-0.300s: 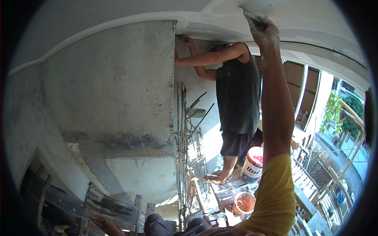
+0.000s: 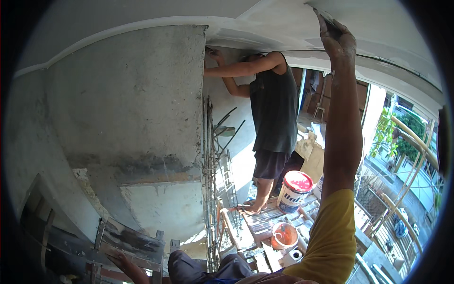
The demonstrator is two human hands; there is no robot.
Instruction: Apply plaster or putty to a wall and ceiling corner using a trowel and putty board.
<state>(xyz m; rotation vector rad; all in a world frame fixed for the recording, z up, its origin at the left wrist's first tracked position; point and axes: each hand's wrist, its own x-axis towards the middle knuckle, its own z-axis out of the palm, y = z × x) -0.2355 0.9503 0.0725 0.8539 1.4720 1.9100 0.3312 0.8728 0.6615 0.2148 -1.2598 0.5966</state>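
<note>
My right hand (image 2: 338, 40) is raised high, gripping a putty knife (image 2: 326, 18) smeared with grey filler, its blade at the pale ceiling (image 2: 279, 21). The forearm comes up from a yellow sleeve. Low on the left, my left hand (image 2: 120, 259) is beside a stained wooden scaffold board (image 2: 132, 241); its fingers are too indistinct to read.
A co-worker (image 2: 274, 113) stands barefoot on a plank platform (image 2: 262, 220), arms raised to the rough concrete wall (image 2: 137, 94). A red-lidded bucket (image 2: 291, 199) and orange bucket (image 2: 283, 239) sit there. Rebar (image 2: 208, 161) rises beside the wall; bamboo poles (image 2: 411, 137) are at right.
My right hand with the putty knife has moved right along the ceiling. The wall, co-worker and buckets sit slightly further left in the picture, as the view has shifted.
</note>
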